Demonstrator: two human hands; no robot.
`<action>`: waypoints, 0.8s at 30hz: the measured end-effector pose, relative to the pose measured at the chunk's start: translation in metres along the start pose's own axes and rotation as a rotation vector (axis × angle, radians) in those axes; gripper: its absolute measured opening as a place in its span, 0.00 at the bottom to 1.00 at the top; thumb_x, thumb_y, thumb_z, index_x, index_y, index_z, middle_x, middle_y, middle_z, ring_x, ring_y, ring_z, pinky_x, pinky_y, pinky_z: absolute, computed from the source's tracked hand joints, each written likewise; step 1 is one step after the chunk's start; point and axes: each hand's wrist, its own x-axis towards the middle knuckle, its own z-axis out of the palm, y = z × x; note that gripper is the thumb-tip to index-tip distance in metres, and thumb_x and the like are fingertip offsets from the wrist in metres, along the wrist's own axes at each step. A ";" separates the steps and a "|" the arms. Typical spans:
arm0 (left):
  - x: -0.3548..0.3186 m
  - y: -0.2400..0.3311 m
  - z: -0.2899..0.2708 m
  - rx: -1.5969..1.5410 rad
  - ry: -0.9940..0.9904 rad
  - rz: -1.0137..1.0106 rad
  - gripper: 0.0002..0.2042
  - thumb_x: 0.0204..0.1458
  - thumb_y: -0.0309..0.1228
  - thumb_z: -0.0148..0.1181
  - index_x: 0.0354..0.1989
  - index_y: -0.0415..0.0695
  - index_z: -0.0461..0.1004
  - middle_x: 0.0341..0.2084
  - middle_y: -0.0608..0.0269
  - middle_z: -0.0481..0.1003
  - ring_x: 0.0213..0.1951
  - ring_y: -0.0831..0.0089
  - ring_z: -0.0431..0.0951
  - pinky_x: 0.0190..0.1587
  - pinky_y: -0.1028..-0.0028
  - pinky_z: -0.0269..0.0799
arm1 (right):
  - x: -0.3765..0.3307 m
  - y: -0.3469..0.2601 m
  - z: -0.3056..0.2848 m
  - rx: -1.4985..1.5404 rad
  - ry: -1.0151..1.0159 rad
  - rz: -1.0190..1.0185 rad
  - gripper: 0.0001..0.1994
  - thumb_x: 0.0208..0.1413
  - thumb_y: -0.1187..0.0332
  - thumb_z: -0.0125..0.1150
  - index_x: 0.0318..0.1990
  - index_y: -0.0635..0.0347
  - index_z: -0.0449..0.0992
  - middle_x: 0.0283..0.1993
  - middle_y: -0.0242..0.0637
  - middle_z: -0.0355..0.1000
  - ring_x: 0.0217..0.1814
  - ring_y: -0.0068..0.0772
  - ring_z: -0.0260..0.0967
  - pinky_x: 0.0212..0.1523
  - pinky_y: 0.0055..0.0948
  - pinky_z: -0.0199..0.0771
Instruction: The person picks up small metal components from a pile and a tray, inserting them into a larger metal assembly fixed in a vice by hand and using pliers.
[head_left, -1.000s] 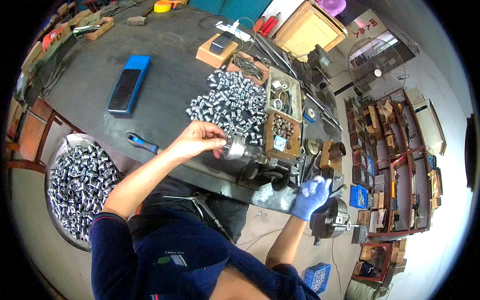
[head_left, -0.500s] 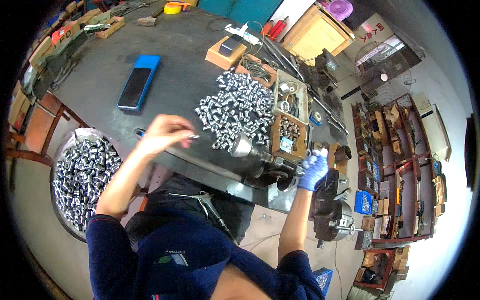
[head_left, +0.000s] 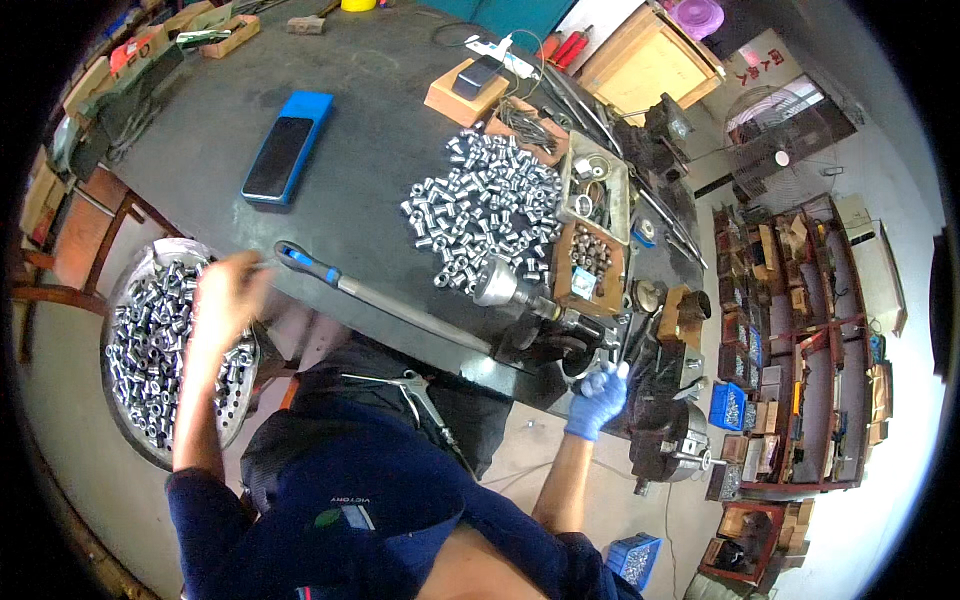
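My bare left hand, smeared by motion, is over a round metal basin heaped with short shiny metal fittings. Whether its fingers hold anything cannot be made out. A blue glove covers my right hand, whose fingers are curled beside the dark bench machine; what they grip is hidden. A conical metal head on that machine points toward a pile of similar fittings on the dark table. Along the near edge lies a long grey tool with a black-and-blue handle.
A blue-cased handheld device lies on the table. Beside the pile are a wooden box of small round parts and a tray of rings. An air gun rests on dark cloth at my lap. Shelves and a fan stand at right.
My left hand has swung left from above the table to the basin, uncovering the long tool. My gloved right hand has come down toward me and slightly left.
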 end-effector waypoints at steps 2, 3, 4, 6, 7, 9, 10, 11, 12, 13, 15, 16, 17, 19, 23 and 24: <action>0.016 0.060 0.041 -0.084 -0.177 0.155 0.13 0.45 0.37 0.59 0.31 0.37 0.74 0.21 0.50 0.74 0.26 0.59 0.76 0.28 0.67 0.70 | 0.014 0.011 0.012 -0.068 0.037 -0.032 0.13 0.56 0.59 0.50 0.28 0.59 0.69 0.16 0.26 0.61 0.14 0.16 0.56 0.10 0.14 0.53; 0.025 0.083 0.065 -0.089 -0.346 0.151 0.16 0.44 0.43 0.59 0.30 0.40 0.75 0.20 0.50 0.73 0.27 0.56 0.76 0.29 0.64 0.69 | 0.020 0.013 0.018 -0.083 0.028 -0.061 0.11 0.55 0.60 0.51 0.28 0.58 0.70 0.17 0.26 0.63 0.16 0.16 0.58 0.13 0.14 0.57; 0.030 0.096 0.094 -0.010 -0.320 0.264 0.19 0.43 0.47 0.57 0.28 0.41 0.74 0.20 0.50 0.74 0.28 0.54 0.75 0.31 0.61 0.70 | 0.021 0.015 0.023 -0.040 0.061 -0.070 0.09 0.55 0.62 0.51 0.32 0.58 0.71 0.24 0.28 0.68 0.21 0.21 0.64 0.23 0.18 0.67; 0.040 0.115 0.145 -0.045 -0.357 0.276 0.17 0.43 0.46 0.58 0.28 0.43 0.74 0.22 0.52 0.74 0.29 0.54 0.75 0.31 0.61 0.69 | 0.033 0.015 0.006 0.164 -0.156 0.079 0.09 0.54 0.63 0.52 0.35 0.59 0.71 0.27 0.29 0.70 0.25 0.23 0.67 0.29 0.22 0.70; 0.045 0.119 0.164 0.024 -0.367 0.313 0.16 0.42 0.45 0.59 0.27 0.43 0.73 0.21 0.53 0.74 0.28 0.54 0.75 0.31 0.59 0.68 | 0.037 0.015 -0.005 0.276 -0.284 0.102 0.10 0.54 0.63 0.52 0.37 0.60 0.71 0.29 0.31 0.71 0.27 0.26 0.68 0.31 0.24 0.72; 0.047 0.113 0.179 0.035 -0.361 0.382 0.12 0.41 0.38 0.59 0.28 0.43 0.71 0.23 0.53 0.74 0.29 0.53 0.74 0.30 0.58 0.68 | 0.034 0.017 -0.007 0.260 -0.284 0.088 0.11 0.54 0.63 0.52 0.37 0.61 0.71 0.30 0.33 0.72 0.29 0.27 0.69 0.33 0.26 0.73; 0.047 0.108 0.184 0.031 -0.343 0.413 0.10 0.40 0.36 0.58 0.28 0.43 0.71 0.23 0.53 0.73 0.29 0.53 0.74 0.31 0.58 0.68 | 0.032 0.018 -0.008 0.137 -0.154 0.028 0.11 0.54 0.63 0.52 0.37 0.61 0.71 0.30 0.32 0.71 0.29 0.26 0.69 0.33 0.26 0.73; 0.045 0.102 0.183 0.034 -0.332 0.438 0.09 0.39 0.34 0.57 0.28 0.43 0.71 0.24 0.53 0.73 0.29 0.53 0.74 0.31 0.59 0.68 | 0.025 0.020 -0.002 0.018 -0.019 -0.021 0.10 0.54 0.63 0.52 0.36 0.60 0.71 0.29 0.31 0.71 0.29 0.25 0.69 0.33 0.25 0.73; 0.043 0.098 0.183 0.037 -0.320 0.463 0.09 0.39 0.31 0.57 0.29 0.43 0.70 0.24 0.53 0.72 0.29 0.52 0.73 0.31 0.59 0.68 | 0.022 0.019 0.005 0.002 -0.005 -0.039 0.09 0.55 0.63 0.51 0.32 0.58 0.71 0.24 0.27 0.69 0.22 0.19 0.65 0.25 0.19 0.69; 0.042 0.093 0.182 0.050 -0.313 0.488 0.09 0.38 0.30 0.56 0.29 0.43 0.70 0.25 0.53 0.72 0.29 0.53 0.73 0.32 0.59 0.67 | 0.018 0.017 0.006 -0.014 -0.011 -0.037 0.08 0.55 0.62 0.51 0.31 0.57 0.70 0.23 0.25 0.67 0.20 0.17 0.63 0.23 0.18 0.67; 0.044 0.091 0.169 0.074 -0.290 0.539 0.09 0.36 0.28 0.54 0.29 0.43 0.69 0.25 0.53 0.71 0.29 0.53 0.73 0.33 0.59 0.67 | 0.015 0.014 0.007 -0.045 -0.030 -0.036 0.09 0.55 0.62 0.51 0.29 0.55 0.69 0.20 0.23 0.65 0.17 0.14 0.59 0.18 0.15 0.61; 0.045 0.083 0.170 0.116 -0.247 0.602 0.09 0.34 0.27 0.54 0.28 0.42 0.68 0.24 0.53 0.71 0.27 0.55 0.73 0.33 0.60 0.66 | 0.014 0.015 0.007 -0.035 -0.018 -0.034 0.09 0.55 0.61 0.51 0.29 0.55 0.69 0.19 0.22 0.64 0.14 0.13 0.55 0.15 0.15 0.56; 0.047 0.084 0.167 0.146 -0.262 0.640 0.09 0.34 0.27 0.54 0.28 0.43 0.68 0.23 0.54 0.71 0.27 0.56 0.73 0.33 0.61 0.66 | 0.014 0.015 0.006 -0.031 -0.016 -0.037 0.09 0.55 0.61 0.51 0.29 0.55 0.69 0.19 0.22 0.64 0.15 0.13 0.56 0.16 0.15 0.58; 0.050 0.084 0.160 0.206 -0.292 0.714 0.09 0.34 0.27 0.54 0.28 0.43 0.68 0.23 0.55 0.71 0.27 0.57 0.73 0.34 0.61 0.66 | 0.015 0.016 0.002 -0.022 -0.013 -0.044 0.09 0.55 0.61 0.51 0.29 0.55 0.70 0.19 0.23 0.65 0.15 0.14 0.58 0.17 0.15 0.60; 0.059 0.090 0.155 0.365 -0.456 0.732 0.08 0.34 0.30 0.55 0.25 0.43 0.69 0.21 0.57 0.73 0.27 0.58 0.74 0.33 0.62 0.66 | 0.012 0.015 0.014 0.008 0.014 -0.024 0.09 0.54 0.61 0.53 0.29 0.56 0.70 0.20 0.25 0.67 0.17 0.18 0.62 0.22 0.17 0.66; 0.062 0.087 0.160 0.386 -0.479 0.729 0.07 0.34 0.31 0.55 0.24 0.43 0.69 0.20 0.57 0.73 0.27 0.58 0.75 0.33 0.62 0.67 | 0.013 0.015 0.013 0.023 0.005 -0.019 0.09 0.54 0.61 0.52 0.29 0.56 0.70 0.20 0.25 0.67 0.17 0.18 0.61 0.21 0.17 0.65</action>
